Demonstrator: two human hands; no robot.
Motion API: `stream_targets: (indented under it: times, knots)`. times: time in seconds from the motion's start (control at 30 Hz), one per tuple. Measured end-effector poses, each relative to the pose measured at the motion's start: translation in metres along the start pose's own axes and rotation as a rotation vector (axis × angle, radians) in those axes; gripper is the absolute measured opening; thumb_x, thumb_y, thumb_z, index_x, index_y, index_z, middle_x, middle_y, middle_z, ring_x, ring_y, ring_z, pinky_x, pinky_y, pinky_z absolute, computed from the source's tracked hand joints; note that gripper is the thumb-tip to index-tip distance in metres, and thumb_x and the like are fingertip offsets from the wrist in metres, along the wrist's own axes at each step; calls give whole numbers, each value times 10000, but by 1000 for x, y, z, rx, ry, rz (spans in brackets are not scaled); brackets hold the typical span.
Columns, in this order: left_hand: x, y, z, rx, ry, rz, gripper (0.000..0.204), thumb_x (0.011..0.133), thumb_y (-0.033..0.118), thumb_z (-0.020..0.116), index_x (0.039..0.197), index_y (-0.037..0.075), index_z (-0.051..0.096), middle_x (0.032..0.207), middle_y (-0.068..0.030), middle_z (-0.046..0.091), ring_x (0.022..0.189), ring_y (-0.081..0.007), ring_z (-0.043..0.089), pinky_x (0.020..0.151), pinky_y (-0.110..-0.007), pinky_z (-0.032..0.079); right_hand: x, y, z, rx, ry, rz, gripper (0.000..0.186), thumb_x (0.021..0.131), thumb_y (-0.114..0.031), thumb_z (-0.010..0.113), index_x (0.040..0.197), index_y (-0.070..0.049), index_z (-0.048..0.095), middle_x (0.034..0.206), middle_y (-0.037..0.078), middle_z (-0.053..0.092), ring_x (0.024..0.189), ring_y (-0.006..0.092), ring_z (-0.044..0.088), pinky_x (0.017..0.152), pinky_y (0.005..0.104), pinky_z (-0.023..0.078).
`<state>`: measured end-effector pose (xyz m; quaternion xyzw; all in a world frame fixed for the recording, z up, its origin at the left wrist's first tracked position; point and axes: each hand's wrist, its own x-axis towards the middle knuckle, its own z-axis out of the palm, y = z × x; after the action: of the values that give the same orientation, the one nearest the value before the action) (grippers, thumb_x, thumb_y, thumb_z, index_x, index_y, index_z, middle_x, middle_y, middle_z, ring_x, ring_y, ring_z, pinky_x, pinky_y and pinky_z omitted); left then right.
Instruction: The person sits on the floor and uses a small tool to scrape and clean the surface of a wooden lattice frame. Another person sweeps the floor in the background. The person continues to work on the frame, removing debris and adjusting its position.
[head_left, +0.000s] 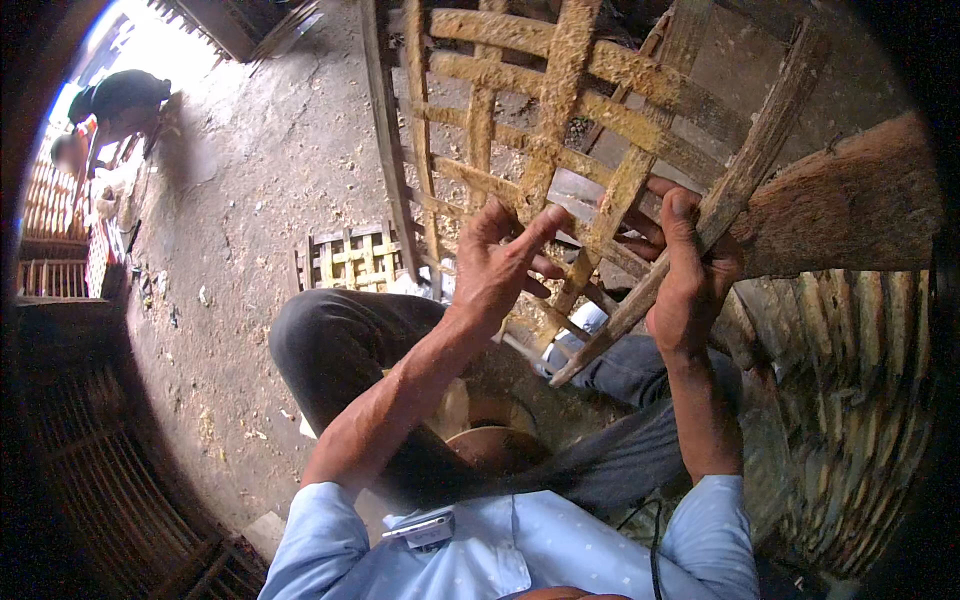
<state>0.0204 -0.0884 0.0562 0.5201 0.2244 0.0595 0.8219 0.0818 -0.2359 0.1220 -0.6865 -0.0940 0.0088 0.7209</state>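
Note:
A woven bamboo lattice panel [541, 160] with wooden side bars stands tilted before me, its strips rough and yellowish. My right hand [690, 265] is closed round its right side bar [760, 160], thumb up, some fingers reaching behind the strips. At the lower middle of the weave, my left hand [492, 262] touches the strips; its thumb and fingers are apart, and no separate object shows in it. Some left fingertips are hard to make out against the lattice.
A smaller lattice piece [350, 258] lies on the dusty floor [240, 230] beyond my left knee. To the right are a thick wooden beam [840, 205] and a ribbed bamboo stack [850, 400]. Slatted bamboo [110, 460] is at left. Another person [125, 100] bends over at far left.

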Motion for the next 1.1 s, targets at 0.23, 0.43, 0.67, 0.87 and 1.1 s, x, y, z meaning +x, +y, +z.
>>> stream_targets:
  times: [0.23,0.43,0.67,0.87,1.1]
  knots:
    - [-1,10,3,103,-46,5,340,889,309,737,863,30,544,859,-106,676,550,-133,644,408,-272,540,4,1,-6,11,2,-26,306,967,-291,622,1044,-7,705,987,64,701,844,126,661,668,270,562]
    - [3,3,-2,-54,-38,-14,321,917,272,706,845,6,543,875,-121,681,619,-152,677,466,-306,577,9,7,-7,-29,106,16,242,918,-253,704,1020,-33,708,949,28,687,844,111,638,719,278,533]
    - [18,21,-46,-27,39,267,316,971,161,563,1227,-23,573,1090,-148,647,849,-245,704,622,-344,617,24,-8,-23,-12,185,-62,309,936,-316,667,1048,-30,702,1082,67,665,890,145,651,793,300,537]
    - [30,14,-59,-211,106,-68,477,976,105,511,1383,-112,389,1297,-244,508,1020,-312,658,719,-386,644,31,-13,-26,-11,158,-88,471,965,-378,595,1229,12,588,1135,141,642,966,254,675,790,375,574]
    - [27,6,-41,-253,72,101,463,954,219,645,1310,-45,510,1144,-126,618,909,-191,677,674,-317,625,24,-20,-29,-4,86,-16,520,995,-417,523,1296,6,515,1187,185,614,1057,269,653,840,401,565]
